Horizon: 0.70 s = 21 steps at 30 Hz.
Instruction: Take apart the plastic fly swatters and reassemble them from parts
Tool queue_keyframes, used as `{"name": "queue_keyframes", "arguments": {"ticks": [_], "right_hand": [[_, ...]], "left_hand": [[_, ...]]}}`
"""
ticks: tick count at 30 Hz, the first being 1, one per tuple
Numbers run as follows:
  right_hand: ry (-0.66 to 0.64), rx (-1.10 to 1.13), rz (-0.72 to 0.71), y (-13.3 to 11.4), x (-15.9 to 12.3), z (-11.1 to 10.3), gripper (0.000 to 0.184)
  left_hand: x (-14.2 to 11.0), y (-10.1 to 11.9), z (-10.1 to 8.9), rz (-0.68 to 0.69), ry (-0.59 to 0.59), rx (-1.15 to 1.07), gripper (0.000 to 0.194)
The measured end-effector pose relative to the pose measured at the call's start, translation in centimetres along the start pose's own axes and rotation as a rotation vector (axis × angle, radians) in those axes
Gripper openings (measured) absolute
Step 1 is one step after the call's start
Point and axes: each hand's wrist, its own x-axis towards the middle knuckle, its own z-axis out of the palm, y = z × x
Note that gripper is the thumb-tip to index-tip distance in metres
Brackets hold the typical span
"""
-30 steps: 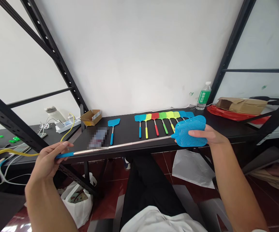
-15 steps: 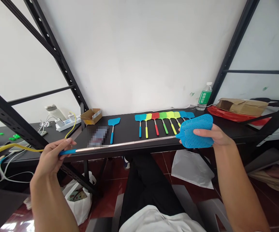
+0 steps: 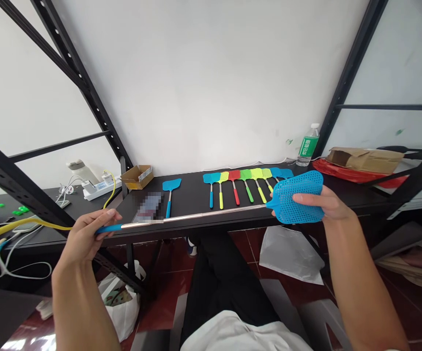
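Blue fly swatter stretches between your left hand and right hand at the front of the desk.
Your left pinches the smooth blue handle; your right clasps the perforated plastic head. Keep both grips in line with the slim metal shaft; sideways force could bend it.

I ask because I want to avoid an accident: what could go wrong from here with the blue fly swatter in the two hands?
The yellow cable appears beside the left hand, so it might snag. The swatter's extended rod appears just in front of the row of swatters; a careless swing could disturb them. The right hand pinches the mesh head, so a hard pull might bend it.
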Motion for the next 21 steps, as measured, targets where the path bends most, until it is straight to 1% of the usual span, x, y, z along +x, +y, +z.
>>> {"name": "queue_keyframes", "arguments": {"ticks": [7,14,21], "right_hand": [[0.021,-0.012,-0.011,-0.11,-0.09,-0.02,0.025],[0.031,-0.019,-0.032,-0.47,-0.21,0.40,0.024],[0.021,0.022,0.007,-0.18,0.13,0.60,0.027]], "left_hand": [[-0.04,0.11,0.10,0.014,-0.003,0.010,0.029],[-0.06,0.41,0.42,0.008,-0.024,-0.013,0.030],[0.06,0.36,0.33,0.001,-0.007,-0.013,0.029]]}}
